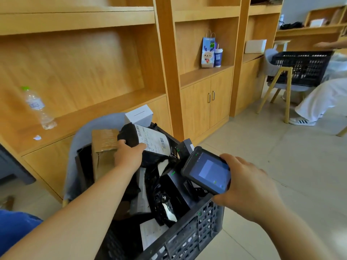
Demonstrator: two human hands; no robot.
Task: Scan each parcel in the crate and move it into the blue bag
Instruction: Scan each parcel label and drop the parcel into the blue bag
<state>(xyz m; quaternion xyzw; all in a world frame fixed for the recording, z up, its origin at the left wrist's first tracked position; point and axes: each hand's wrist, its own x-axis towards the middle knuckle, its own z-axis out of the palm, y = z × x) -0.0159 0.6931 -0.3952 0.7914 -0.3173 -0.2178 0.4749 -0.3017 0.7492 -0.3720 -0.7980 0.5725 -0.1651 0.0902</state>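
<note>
A black plastic crate (197, 229) sits on a grey chair in front of me, filled with several parcels. My left hand (128, 153) grips a black bag parcel (129, 135) with a white shipping label, held up above the crate's far side. My right hand (246, 184) holds a black handheld scanner (208, 171), its lit screen facing me and its head pointed at the parcel. A taped brown cardboard box (104, 145) stands in the crate just left of the held parcel. A white box (139, 114) rises behind it. A blue edge (13, 228), perhaps the bag, shows at lower left.
Wooden shelving runs along the left and back. A water bottle (38, 107) stands on its ledge, a gift bag (208, 51) and cup in a middle bay. At right, a second black crate (300, 67) rests on a chair next to another person's leg (319, 102).
</note>
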